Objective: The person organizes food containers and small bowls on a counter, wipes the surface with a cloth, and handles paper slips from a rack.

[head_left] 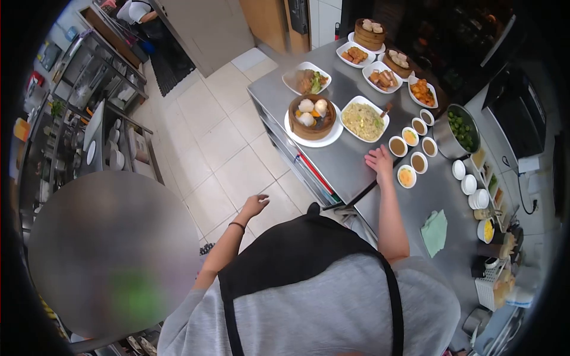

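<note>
Showing released fingers (pixel 371 158): right hand (pixel 379 164) spread over bench (pixel 335 164), fried rice (pixel 362 122) at its 11 o'clock; left hand (pixel 255 205) loosely curled.

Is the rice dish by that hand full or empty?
Full: the rice covers the white dish nearly to its rim.

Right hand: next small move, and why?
I'd probably extend the right hand slightly to the nearest brown-sauce cup. The hand looks empty, fingers spread, and that cup sits just beyond it, beside the rice plate. The left hand hangs over the floor, farther from the cup.
</note>
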Available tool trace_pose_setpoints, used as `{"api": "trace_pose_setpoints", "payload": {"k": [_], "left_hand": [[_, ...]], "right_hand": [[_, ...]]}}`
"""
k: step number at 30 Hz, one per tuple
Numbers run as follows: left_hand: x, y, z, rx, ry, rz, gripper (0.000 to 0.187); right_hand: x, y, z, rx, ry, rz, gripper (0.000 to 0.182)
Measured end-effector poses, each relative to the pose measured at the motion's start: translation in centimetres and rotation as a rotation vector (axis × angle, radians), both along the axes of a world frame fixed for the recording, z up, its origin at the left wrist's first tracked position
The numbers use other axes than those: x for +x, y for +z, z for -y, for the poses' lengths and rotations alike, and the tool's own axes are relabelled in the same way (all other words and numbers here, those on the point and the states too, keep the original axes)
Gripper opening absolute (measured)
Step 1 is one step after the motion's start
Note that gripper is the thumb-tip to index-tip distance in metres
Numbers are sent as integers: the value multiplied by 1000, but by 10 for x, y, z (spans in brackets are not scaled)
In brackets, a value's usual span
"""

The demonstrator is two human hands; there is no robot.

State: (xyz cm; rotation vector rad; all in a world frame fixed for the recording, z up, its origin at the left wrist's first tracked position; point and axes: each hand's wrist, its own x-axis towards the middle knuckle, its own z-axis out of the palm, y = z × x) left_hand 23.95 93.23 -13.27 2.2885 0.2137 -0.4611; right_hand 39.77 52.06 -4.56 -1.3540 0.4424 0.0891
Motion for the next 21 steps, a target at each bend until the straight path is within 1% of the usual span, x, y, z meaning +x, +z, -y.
{"api": "trace_pose_setpoints", "payload": {"k": [1, 4, 5, 6, 8, 9, 10, 11, 13, 14, 16, 17, 18, 20, 21], "left_hand": [[20, 16, 2, -18, -21, 14, 32], [84, 48, -2, 29, -57, 84, 30], [104, 60, -3, 21, -39, 127, 29], [124, 67, -6, 12, -19, 168, 27], [166, 68, -12, -60, 49, 215, 25], [182, 75, -10, -189, 125, 190, 26], [200, 82, -5, -319, 199, 168, 26], [218, 90, 0, -323, 192, 166, 26], [252, 101, 9, -574, 303, 102, 30], [267, 101, 12, -573, 290, 94, 30], [298, 100, 20, -778, 384, 91, 30], [311, 99, 25, -836, 387, 57, 36], [316, 96, 27, -839, 371, 41, 36], [335, 95, 36, -828, 254, -185, 34], [344, 78, 31, -752, 189, -227, 33]], "right_hand": [[7, 6, -2, 61, -7, -17, 56], [24, 11, -8, 142, -18, -21, 58], [29, 4, -7, 186, 0, -3, 52], [33, 5, -8, 187, -3, -7, 52], [38, 5, -11, 273, 17, 19, 41], [40, 3, -13, 269, 14, 12, 41], [44, 1, -14, 277, -24, 6, 37], [48, 1, -15, 285, -64, 5, 32], [51, 5, -16, 259, -84, -5, 32], [51, 7, -17, 237, -98, -18, 31], [49, 12, -20, 209, -127, -21, 31], [47, 12, -20, 179, -139, -23, 31], [40, 12, -21, 174, -160, -28, 31], [24, 16, -20, 200, -159, 12, 31], [14, 18, -21, 185, -175, 6, 31]]}}
